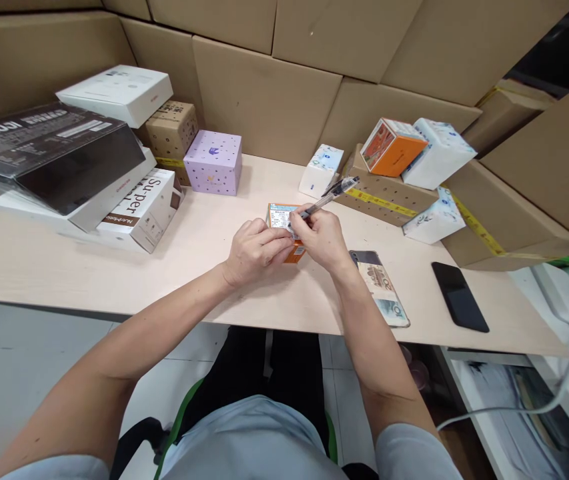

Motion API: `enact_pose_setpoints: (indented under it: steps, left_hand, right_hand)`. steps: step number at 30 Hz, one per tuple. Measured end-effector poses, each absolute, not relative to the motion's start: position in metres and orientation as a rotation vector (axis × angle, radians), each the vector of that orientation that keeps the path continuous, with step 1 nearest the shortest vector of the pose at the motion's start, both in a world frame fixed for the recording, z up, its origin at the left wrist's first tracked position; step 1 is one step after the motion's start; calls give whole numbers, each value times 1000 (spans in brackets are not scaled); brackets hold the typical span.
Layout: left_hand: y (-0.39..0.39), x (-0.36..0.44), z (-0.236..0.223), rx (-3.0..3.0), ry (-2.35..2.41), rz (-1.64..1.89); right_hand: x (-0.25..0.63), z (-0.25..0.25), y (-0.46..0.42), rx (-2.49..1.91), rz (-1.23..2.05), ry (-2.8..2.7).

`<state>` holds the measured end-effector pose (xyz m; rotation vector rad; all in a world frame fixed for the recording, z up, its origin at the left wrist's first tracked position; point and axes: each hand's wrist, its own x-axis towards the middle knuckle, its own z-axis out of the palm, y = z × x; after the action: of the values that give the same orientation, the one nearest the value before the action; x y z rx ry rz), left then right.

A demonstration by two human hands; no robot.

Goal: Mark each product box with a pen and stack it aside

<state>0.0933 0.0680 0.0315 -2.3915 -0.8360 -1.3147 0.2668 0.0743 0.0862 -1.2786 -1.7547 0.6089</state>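
Note:
A small orange box (281, 215) with a white printed label on top sits on the table in front of me. My left hand (259, 248) grips its near left side, the fingers curled and resting at the edge of the label. In my right hand (320, 237) is a pen (331, 193), pinched in a writing hold and slanting up to the right. The lower end of the pen is at the label; its tip is hidden by my fingers. Part of the box's orange side shows between the two hands.
On the left are stacked boxes, including a dark box (54, 157) and a purple box (213, 163). At the right, an orange carton (399, 157) and tissue packs rest on and around a cardboard box (389, 197). Banknotes (381, 287) and a black phone (459, 295) lie near my right forearm.

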Motion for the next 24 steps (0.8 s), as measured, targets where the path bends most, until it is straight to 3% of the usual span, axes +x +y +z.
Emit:
enact_pose_setpoints:
  steps: [8,17,24]
  left_hand:
    - [68,92,31,-2507,-959,-1265]
    - [82,81,30,-2797,-1382,-1485]
    - [98,71,16,-3248,-1679,-1600]
  right_hand:
    - [275,80,79,-1262,670,-1455]
    - [316,84,72,-2267,531,-2091]
    - [316,78,67,-2444,579,-2195]
